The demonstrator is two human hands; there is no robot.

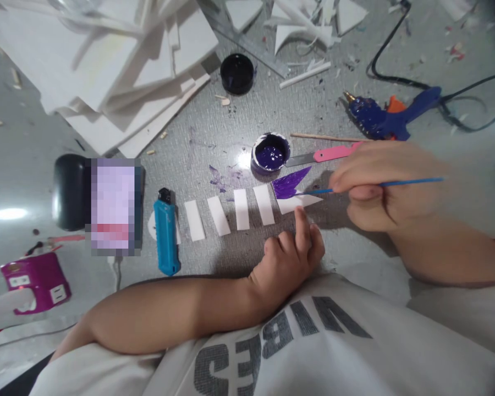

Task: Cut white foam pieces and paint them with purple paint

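Observation:
My right hand [379,184] pinches a thin blue paintbrush [412,181]; its tip rests on a pointed white foam piece [292,192], half of which is covered in purple paint. My left hand [291,256] is curled, with one finger stretched out and pressing the near edge of that piece. A small pot of purple paint [270,154] stands just behind the piece. Several white foam strips [231,212] lie in a row to its left.
A blue lighter [166,237], a blurred phone [114,206] on a dark holder and a magenta socket block [35,281] lie left. A black lid [236,73], foam board stack [107,60], metal ruler, pink-handled knife [330,154], wooden stick and blue glue gun [390,115] with cables lie behind.

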